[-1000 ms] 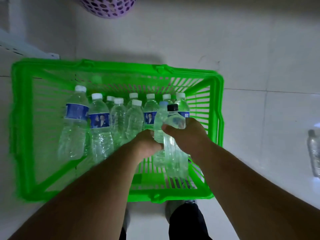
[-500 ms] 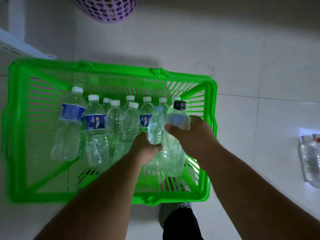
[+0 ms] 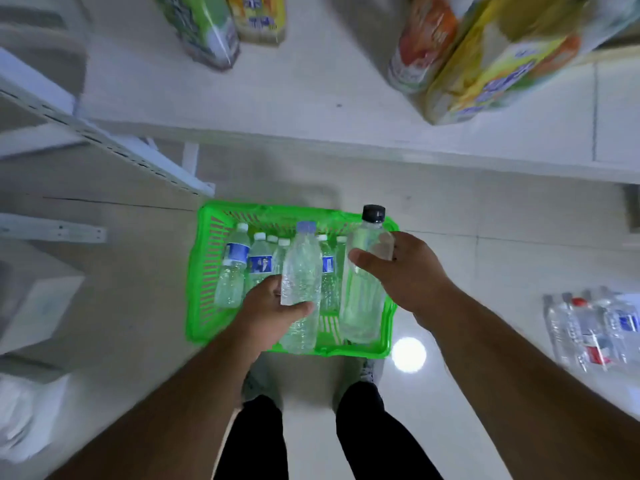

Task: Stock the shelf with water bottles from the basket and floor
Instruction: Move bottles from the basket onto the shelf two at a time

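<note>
Two bottles are lifted above the green basket (image 3: 194, 306), so this looks like the carry step. The left hand (image 3: 273, 313) grips the pale-capped bottle (image 3: 300, 271). The right hand (image 3: 405, 271) grips the black-capped bottle (image 3: 367, 258). Next they likely go up to the white shelf (image 3: 311, 109) behind the basket. About six bottles are left in the basket; a blurry pack (image 3: 595, 327) lies on the floor to its right.
</note>
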### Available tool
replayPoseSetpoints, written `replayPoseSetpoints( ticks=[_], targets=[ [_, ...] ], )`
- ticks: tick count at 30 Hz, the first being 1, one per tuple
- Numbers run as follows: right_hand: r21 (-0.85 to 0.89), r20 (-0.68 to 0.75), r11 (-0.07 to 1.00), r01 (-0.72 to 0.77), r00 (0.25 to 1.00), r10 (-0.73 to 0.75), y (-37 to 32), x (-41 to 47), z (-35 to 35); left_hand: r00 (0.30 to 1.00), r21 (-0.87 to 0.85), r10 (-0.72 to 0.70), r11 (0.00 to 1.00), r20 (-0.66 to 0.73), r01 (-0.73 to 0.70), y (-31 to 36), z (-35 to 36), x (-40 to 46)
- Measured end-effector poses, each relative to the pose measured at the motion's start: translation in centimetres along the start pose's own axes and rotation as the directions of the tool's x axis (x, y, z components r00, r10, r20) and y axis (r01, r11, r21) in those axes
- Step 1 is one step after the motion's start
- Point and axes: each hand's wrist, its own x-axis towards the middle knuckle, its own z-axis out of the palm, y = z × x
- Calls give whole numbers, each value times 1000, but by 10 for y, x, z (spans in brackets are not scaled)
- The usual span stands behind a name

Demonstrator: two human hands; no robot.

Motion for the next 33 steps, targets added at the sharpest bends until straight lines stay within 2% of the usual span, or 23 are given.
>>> replayPoseSetpoints(
  ticks=[9, 18, 24, 29, 33],
  targets=[
    [45, 2, 975, 219, 976, -220, -164, -180, -86, 973, -106, 199, 972, -114, -211, 109, -114, -217],
    [132, -84, 876, 463, 886, -456, -268, -346, -129, 876, -164, 423, 871, -230, -463, 168, -193, -388],
    [118, -155, 790, 601, 797, -584, -321, -408, -154, 790, -153, 536, 790, -297, -593, 208, -228, -448],
    [158, -165, 716, 680, 733, -660, -357, -434, -179, 728, -125, 568, 750, -383, -650, 240, -244, -469],
    [168, -147, 675, 718, 696, -703, -377, -430, -194, 707, -146, 567, 727, -423, -671, 267, -248, -475]
  ],
)
